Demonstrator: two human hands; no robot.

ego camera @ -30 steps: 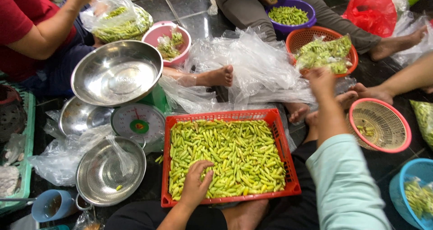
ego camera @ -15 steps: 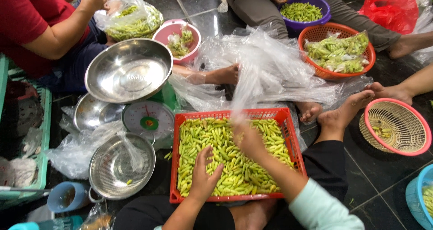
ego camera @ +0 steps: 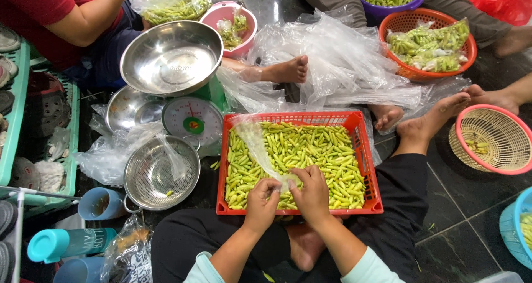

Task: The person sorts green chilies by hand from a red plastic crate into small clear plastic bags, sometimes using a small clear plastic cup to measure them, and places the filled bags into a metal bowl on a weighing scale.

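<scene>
Head view, the only one I have. My left hand (ego camera: 261, 197) and right hand (ego camera: 312, 193) are together over the near edge of the red crate (ego camera: 302, 118), which rests across my lap on the dark tiled floor (ego camera: 460, 205). Both sets of fingers are pinched on the mouth of a clear plastic bag (ego camera: 256, 144), thumbs and fingertips working its lip apart; the rest of the bag trails up and left across the green chillies (ego camera: 316, 150) toward the crate's far left corner.

What has changed: a second ago my right arm was stretched out past the crate's far right corner toward the heap of loose plastic bags (ego camera: 332, 55), and my left hand lay flat on the chillies. Half a second ago the right hand was coming back with a bag. Now both hands have closed on it at the near edge. I read that as the fetching being done and the opening of the bag in hand; the bag looks empty.

Left of the crate stands a green weighing scale (ego camera: 191, 116) with a steel bowl (ego camera: 172, 58) on top, and a steel colander (ego camera: 160, 175) nearer me. Across the floor, another person's foot (ego camera: 288, 69) rests by the bag heap, and an orange basket (ego camera: 426, 39) holds filled bags.
</scene>
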